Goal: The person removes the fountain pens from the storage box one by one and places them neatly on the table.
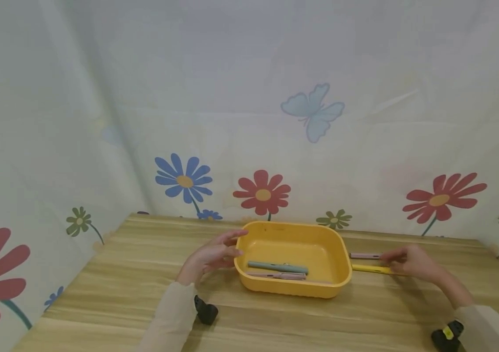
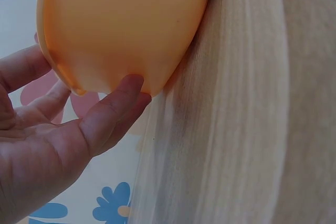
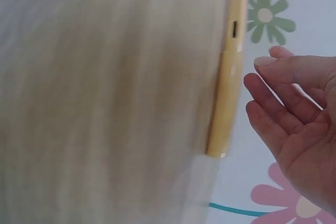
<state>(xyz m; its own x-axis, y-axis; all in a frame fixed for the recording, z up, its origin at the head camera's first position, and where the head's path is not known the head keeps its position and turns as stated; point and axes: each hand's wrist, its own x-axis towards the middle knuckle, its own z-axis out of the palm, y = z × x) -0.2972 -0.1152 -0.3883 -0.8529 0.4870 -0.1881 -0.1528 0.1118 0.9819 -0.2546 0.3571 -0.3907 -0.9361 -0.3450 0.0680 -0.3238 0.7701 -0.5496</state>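
Note:
A yellow plastic basket [image 1: 293, 288] stands on the table, with a teal pen [image 1: 277, 267] and a pink pen [image 1: 277, 275] lying inside along its near side. My left hand [image 1: 211, 256] is at the basket's left end, fingers extended and touching its rim and outer wall [image 2: 126, 24]. To the right of the basket, a yellow pen [image 3: 227, 93] and a greyish-pink pen [image 1: 363, 255] lie side by side. Close over their right ends is my right hand [image 1: 412, 264]. Its loosely bent fingers [image 3: 265, 116] are apart from the yellow pen in the right wrist view and hold nothing.
The wood-grain table [image 1: 113, 274] reaches back to a white cloth backdrop [image 1: 231, 88] printed with flowers and a butterfly. Dark wrist devices sit on my left sleeve [image 1: 167, 313] and right sleeve [image 1: 487, 322].

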